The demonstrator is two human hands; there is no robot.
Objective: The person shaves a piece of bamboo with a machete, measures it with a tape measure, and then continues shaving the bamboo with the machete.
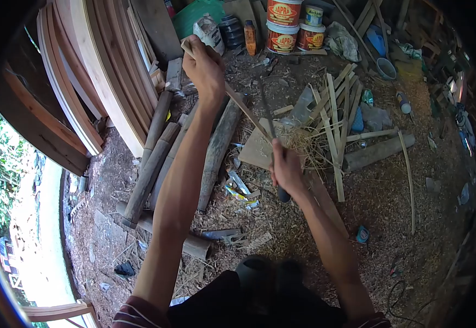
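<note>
My left hand (pixel 204 71) is raised at the upper middle, its fingers wrapped round a thin bamboo strip (pixel 240 105). The strip slants down to the right, its lower end close by my right hand (pixel 288 170). That hand is closed on the dark handle of a long knife (pixel 267 109), whose narrow blade points away from me and crosses the strip just ahead of my fingers. Beneath the blade lies a flat wooden board (pixel 256 150). Curly shavings (pixel 305 143) are heaped at the board's right side.
Split bamboo strips (pixel 334 117) lie piled right of the board. Bamboo poles (pixel 220 147) rest to the left, below leaning planks (pixel 107 71). Paint buckets (pixel 283 13) and an orange bottle (pixel 250 38) stand at the back. A tape measure (pixel 362 234) sits on the littered ground.
</note>
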